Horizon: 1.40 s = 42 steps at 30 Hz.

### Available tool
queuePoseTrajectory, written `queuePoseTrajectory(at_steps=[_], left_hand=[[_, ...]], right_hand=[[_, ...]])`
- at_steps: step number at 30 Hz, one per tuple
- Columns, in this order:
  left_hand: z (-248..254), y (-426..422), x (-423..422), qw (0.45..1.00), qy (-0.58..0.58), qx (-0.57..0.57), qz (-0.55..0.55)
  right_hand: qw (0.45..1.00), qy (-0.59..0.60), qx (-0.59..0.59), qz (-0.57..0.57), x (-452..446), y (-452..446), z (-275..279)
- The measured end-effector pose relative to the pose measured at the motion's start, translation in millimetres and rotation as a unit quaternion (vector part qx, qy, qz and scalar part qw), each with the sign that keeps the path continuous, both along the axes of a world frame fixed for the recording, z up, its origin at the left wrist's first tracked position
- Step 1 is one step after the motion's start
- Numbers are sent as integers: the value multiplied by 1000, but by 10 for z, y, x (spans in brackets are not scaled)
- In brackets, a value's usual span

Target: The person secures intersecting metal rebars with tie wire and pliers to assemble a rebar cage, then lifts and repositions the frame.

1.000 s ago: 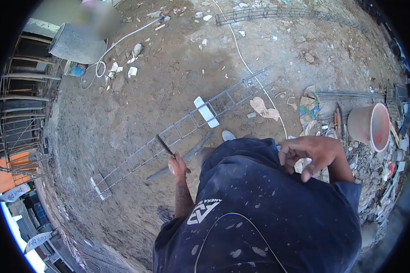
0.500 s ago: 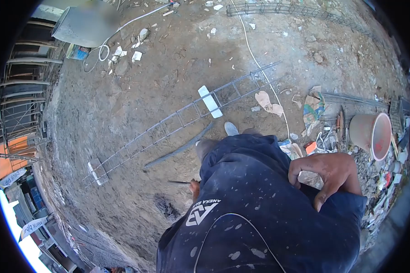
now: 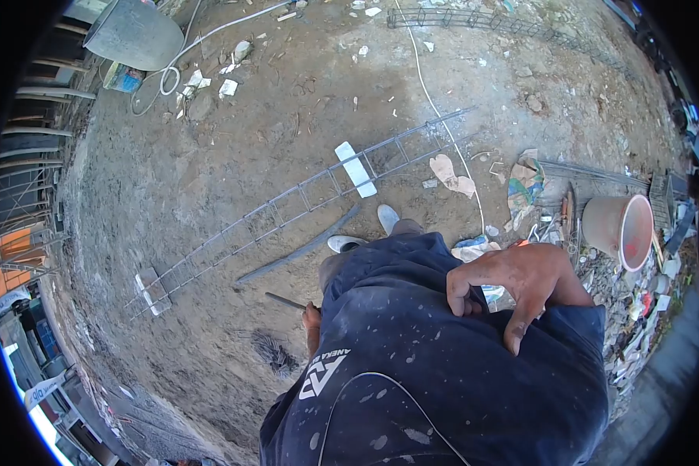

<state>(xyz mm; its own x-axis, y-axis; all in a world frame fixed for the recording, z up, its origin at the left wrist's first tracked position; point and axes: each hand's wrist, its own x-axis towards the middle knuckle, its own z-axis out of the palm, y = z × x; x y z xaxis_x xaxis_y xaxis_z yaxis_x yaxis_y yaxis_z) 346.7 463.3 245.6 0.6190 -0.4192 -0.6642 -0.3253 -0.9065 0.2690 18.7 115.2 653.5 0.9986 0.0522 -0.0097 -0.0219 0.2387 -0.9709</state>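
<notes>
My left hand (image 3: 311,320) is at my left side, closed on a thin dark rod (image 3: 285,300) that sticks out to the left; its other end is hidden. My right hand (image 3: 512,283) rests against the front of my dark blue shirt (image 3: 435,365), near the hem. Its fingers are bent and its thumb stands apart from them, with no object visible between. Ahead of my shoes (image 3: 388,217) lies a long ladder-like rebar frame (image 3: 304,198), propped on a white block (image 3: 355,168) and a second pale block (image 3: 153,291).
A grey strip (image 3: 299,254) lies before my feet, with a bundle of thin wires (image 3: 272,353) to the left. At right are a tub (image 3: 617,231), rubble and rebar rods (image 3: 594,175). A large grey bucket (image 3: 136,35) and a pale hose (image 3: 423,74) are farther off.
The view has shifted slightly, and more of my left hand, the rod and my left shoe shows. My right hand stays against the shirt, lying farther left in view.
</notes>
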Motion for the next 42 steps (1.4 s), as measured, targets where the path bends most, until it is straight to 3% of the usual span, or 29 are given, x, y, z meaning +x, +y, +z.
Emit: queuePoseTrajectory(at_steps=[2, 3, 5, 7, 8, 10, 11, 13, 19, 23, 25, 29, 35, 38, 40, 42], left_hand=[[80, 99, 71, 998, -13, 26, -62], [114, 155, 85, 998, -15, -18, -60], [160, 201, 107, 998, -25, -5, -63], [243, 203, 120, 998, -56, 9, -25], [270, 134, 90, 992, 0, -6, 126], [286, 24, 105, 906, 116, -60, 402], [255, 46, 144, 897, 109, -67, 423], [176, 47, 200, 929, 100, -89, 344], [338, 26, 117, 899, 102, -134, 404], [346, 241, 21, 879, 102, -146, 443], [419, 366, -65, 857, 97, -151, 482], [437, 614, -261, 821, 68, -148, 547], [422, 948, -387, 763, 24, -126, 634], [-32, 1113, -118, 750, 4, -121, 651], [336, 914, 329, 746, -30, -178, 641], [624, 672, 837, 747, -96, -236, 614]], right_hand=[[998, 54, 10, 32, 121, 14, 13], [998, 55, 11, 35, 166, 25, 21], [994, 84, 39, 60, 313, 22, 12], [996, 39, 37, 66, 439, 28, 2], [998, 7, 37, 44, 491, 23, -18], [996, -43, 23, 73, 620, -13, -64], [996, -27, 17, 86, 663, -30, -49], [993, 5, 5, 118, 838, -98, 42], [972, 72, 24, 221, 1428, -129, 129], [965, 69, 27, 251, 1859, -71, 86], [957, -30, -32, 288, 2066, -46, 58], [939, -34, -45, 341, 2414, -27, 102], [908, 63, -25, 413, 3034, 81, 174], [895, 147, -33, 420, 3376, 141, 9], [948, 122, -163, 243, 3627, 281, -289], [903, 122, -369, 184, 3964, 490, -552]])
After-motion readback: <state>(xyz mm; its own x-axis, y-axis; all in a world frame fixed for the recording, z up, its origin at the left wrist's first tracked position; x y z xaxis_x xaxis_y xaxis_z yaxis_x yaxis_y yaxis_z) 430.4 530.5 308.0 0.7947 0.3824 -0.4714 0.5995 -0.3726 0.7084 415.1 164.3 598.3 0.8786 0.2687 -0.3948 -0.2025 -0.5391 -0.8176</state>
